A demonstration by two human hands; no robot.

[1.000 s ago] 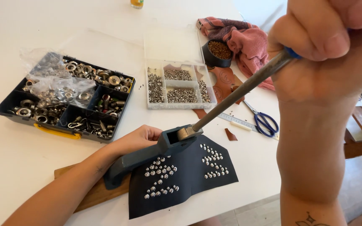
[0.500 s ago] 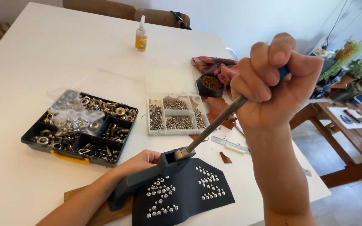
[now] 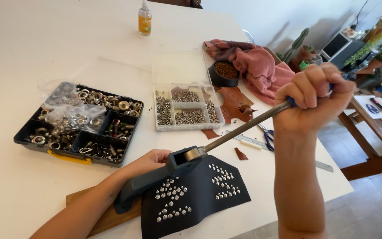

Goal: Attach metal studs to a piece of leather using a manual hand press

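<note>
A single head-worn view is provided, directed steeply downward and forward across the white table, at close range.

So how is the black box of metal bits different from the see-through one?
The black organiser tray is dark with a yellow latch, and holds big rings and mixed fittings under a clear plastic bag. The clear box is see-through and holds small studs sorted by compartment. Both are divided boxes lying open on the white table.
</note>
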